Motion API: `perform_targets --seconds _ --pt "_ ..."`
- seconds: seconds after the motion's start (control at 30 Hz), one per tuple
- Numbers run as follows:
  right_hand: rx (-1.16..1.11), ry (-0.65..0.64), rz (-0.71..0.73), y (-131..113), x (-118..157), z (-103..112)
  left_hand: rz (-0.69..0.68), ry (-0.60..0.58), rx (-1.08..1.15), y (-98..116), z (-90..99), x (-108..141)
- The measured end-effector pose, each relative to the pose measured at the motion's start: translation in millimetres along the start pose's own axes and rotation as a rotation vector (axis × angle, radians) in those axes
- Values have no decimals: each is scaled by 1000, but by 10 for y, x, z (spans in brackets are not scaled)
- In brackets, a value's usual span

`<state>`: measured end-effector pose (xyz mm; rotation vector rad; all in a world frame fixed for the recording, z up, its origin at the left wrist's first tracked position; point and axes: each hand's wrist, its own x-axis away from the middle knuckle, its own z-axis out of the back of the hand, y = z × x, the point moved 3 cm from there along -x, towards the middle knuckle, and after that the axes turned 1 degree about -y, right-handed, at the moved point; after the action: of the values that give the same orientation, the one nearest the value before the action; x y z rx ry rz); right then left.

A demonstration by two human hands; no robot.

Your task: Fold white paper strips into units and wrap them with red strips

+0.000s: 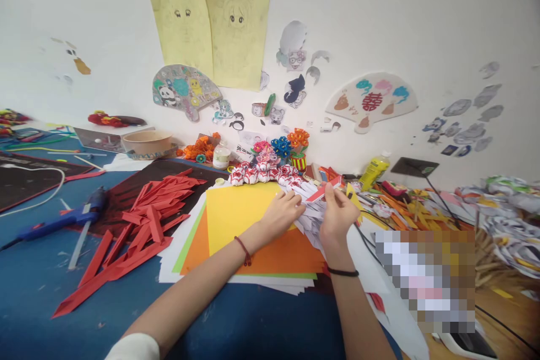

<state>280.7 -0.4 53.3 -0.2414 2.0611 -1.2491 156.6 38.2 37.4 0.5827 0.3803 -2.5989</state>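
Note:
In my right hand (340,215) a folded red-and-white paper strip (317,194) is pinched between thumb and fingers. My left hand (282,215) is just to its left, over the yellow sheet (236,211), with its fingers loosely bent, slightly apart and nothing visible in them. Below and between the hands spreads a heap of white folded paper strips (311,219). Coloured sheets are stacked under my left hand, with an orange sheet (261,253) below the yellow one. Behind them stand red-and-white folded paper pieces (253,173) in a cluster.
Red folded strips (145,225) lie piled at left, beside a blue glue gun (71,216). A round bowl (147,143), paper flowers (280,149) and a yellow bottle (375,170) line the wall. Orange and yellow paper pieces (405,211) crowd the right; a cable crosses there.

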Motion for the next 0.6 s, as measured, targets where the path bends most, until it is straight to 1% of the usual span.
perform_targets --seconds 0.07,0.1,0.17,0.23,0.3,0.37,0.43,0.47,0.5,0.53,0.6 --pt "-21 10 -2 -13 -17 12 -3 30 19 -28 36 5" --pt "-25 23 -1 -19 -26 21 19 52 56 -56 62 19" --pt "-26 61 3 -21 -42 40 125 98 212 -144 111 67" --pt "-29 79 -9 -5 -49 47 276 127 483 -258 133 138" --pt "-49 67 -33 24 -41 37 414 162 801 -363 135 224" --pt "-69 26 -66 52 -12 3 513 207 1095 -440 145 313" --pt "-60 -47 -100 70 46 -57 574 245 1297 -489 180 397" --pt "-38 -99 -114 74 88 -98 591 253 1342 -504 208 435" --pt "-13 -160 -128 78 138 -145 602 258 1337 -516 241 472" --pt "12 -216 -138 81 194 -193 609 265 1284 -525 277 507" --pt "26 -310 -178 101 320 -287 610 291 1076 -526 341 572"
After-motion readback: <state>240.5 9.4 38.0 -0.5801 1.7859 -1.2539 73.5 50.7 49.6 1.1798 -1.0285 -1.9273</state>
